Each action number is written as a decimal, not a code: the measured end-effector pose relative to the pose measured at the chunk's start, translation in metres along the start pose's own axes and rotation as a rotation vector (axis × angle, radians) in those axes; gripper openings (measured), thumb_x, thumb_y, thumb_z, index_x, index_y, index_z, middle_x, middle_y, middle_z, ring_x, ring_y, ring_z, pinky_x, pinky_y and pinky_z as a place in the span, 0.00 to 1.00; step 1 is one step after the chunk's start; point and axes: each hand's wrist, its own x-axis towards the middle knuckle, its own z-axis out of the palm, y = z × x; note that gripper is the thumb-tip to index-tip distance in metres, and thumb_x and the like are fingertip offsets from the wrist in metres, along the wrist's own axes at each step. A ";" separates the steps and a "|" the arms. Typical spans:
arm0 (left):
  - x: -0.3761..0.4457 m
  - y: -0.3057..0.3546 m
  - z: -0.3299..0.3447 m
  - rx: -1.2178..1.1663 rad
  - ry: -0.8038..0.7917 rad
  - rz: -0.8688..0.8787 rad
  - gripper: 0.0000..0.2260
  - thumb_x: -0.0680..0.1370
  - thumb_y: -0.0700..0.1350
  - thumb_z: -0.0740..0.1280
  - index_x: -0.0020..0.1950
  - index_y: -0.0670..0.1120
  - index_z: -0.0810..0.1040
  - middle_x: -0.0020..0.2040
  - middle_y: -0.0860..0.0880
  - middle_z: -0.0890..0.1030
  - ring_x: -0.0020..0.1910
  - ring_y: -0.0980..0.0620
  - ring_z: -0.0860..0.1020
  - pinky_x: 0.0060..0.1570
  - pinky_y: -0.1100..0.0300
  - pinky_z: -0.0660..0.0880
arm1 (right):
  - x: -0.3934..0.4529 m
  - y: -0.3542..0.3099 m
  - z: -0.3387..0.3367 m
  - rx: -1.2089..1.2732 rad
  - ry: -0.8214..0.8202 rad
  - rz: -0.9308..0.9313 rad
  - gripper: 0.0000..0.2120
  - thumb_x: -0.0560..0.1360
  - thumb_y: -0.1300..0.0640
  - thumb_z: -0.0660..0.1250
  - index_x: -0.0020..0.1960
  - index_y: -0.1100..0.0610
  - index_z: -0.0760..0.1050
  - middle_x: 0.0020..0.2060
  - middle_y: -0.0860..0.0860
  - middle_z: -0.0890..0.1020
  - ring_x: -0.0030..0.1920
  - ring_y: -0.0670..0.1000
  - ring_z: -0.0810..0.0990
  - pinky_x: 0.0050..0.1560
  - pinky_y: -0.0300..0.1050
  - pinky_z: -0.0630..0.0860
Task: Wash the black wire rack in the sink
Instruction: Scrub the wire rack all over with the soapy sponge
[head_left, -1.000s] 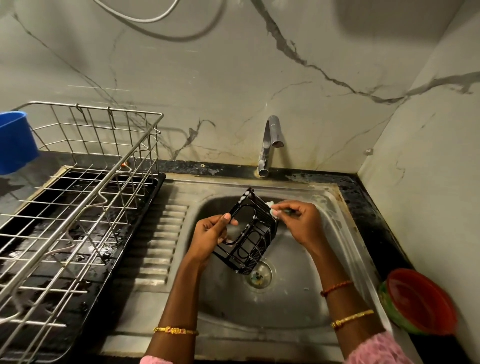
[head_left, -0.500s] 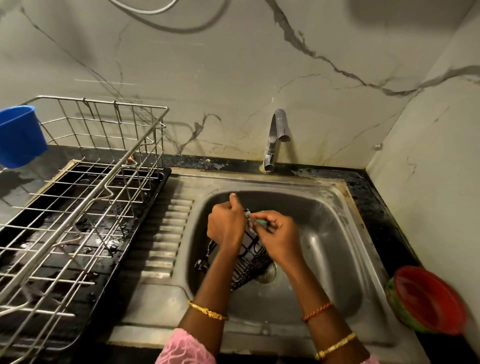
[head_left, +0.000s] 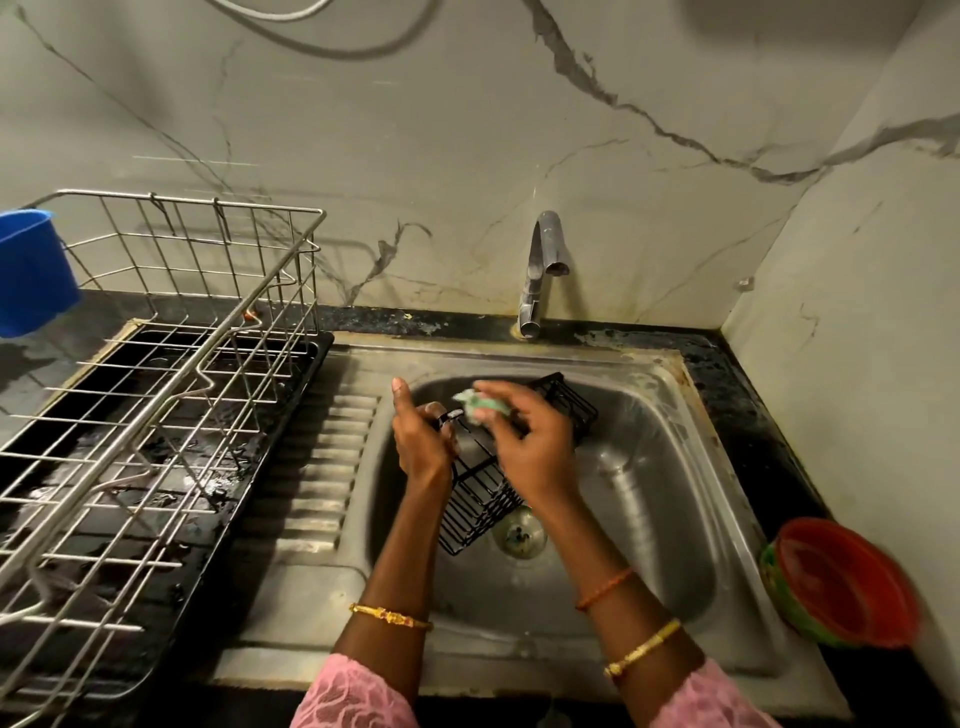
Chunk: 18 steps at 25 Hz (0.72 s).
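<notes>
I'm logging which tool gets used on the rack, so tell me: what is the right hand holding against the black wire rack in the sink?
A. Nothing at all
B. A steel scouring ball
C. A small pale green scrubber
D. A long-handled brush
C: the right hand pinches a small pale green scrubber in its fingertips, on the black wire rack that the left hand grips over the sink.

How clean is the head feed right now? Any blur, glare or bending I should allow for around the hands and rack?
Head view: dim, warm light; the right hand and the green scrubber are motion-smeared, and the red bowl is blurred at the frame edge. The black wire rack reads sharp enough, the left hand too. Soft glare streaks the sink basin. Wide-angle bending curves the dish rack wires.
</notes>
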 end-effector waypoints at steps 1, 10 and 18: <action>0.011 -0.018 -0.003 0.059 -0.048 -0.014 0.53 0.62 0.82 0.49 0.70 0.44 0.70 0.65 0.34 0.72 0.61 0.36 0.75 0.59 0.43 0.74 | 0.002 -0.005 0.011 -0.091 -0.075 -0.101 0.12 0.72 0.68 0.67 0.53 0.57 0.81 0.48 0.50 0.82 0.52 0.45 0.77 0.54 0.33 0.73; -0.017 0.025 0.000 -0.122 -0.059 0.137 0.24 0.80 0.60 0.53 0.30 0.47 0.67 0.22 0.52 0.68 0.19 0.57 0.65 0.20 0.67 0.62 | 0.036 0.041 -0.022 -0.235 0.005 -0.011 0.10 0.73 0.71 0.64 0.48 0.61 0.81 0.48 0.50 0.80 0.52 0.50 0.77 0.53 0.35 0.75; -0.020 0.029 -0.004 -0.081 -0.039 0.188 0.23 0.82 0.53 0.55 0.28 0.48 0.66 0.19 0.54 0.65 0.18 0.57 0.61 0.19 0.67 0.57 | 0.016 0.033 -0.009 -0.254 -0.043 -0.010 0.16 0.74 0.72 0.60 0.58 0.60 0.77 0.55 0.53 0.77 0.55 0.47 0.75 0.54 0.31 0.73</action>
